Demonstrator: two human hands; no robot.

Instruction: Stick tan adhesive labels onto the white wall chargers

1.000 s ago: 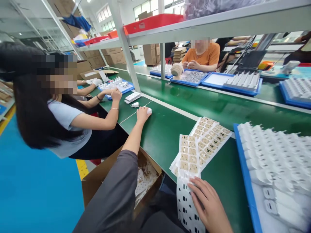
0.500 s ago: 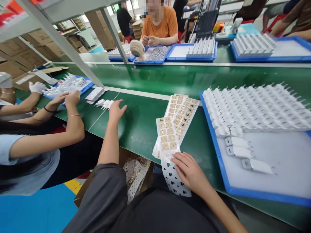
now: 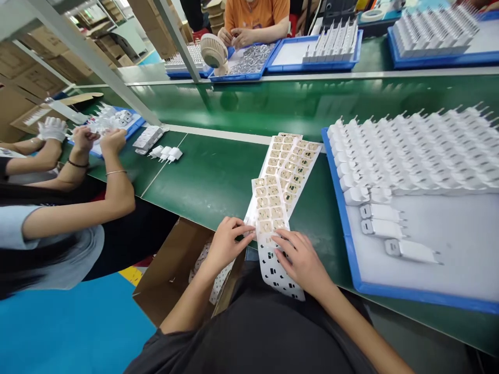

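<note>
A strip of beige stickers (image 3: 268, 212) on white backing lies in front of me, its lower, peeled part hanging over the table edge toward my lap. My right hand (image 3: 302, 258) rests on the strip's right side, fingers stretched out and a little apart. At the strip's left edge is my left hand (image 3: 230, 243), thumb and fingers apart, fingertips at or just touching the sheet. More sticker sheets (image 3: 299, 169) lie fanned beneath it. Further left, a few white plug chargers (image 3: 166, 154) lie on the green table, away from both hands.
On the right, a blue-rimmed tray (image 3: 353, 259) holds rows of white chargers (image 3: 413, 150). An open cardboard box (image 3: 167, 270) with used backing sits below the table edge. Co-workers' hands (image 3: 113, 140) work at the left; a person in orange (image 3: 257, 23) sits opposite.
My left hand has come back from beside the small chargers on the left to the sticker strip. My right hand has stayed on the strip. The camera view has tilted down.
</note>
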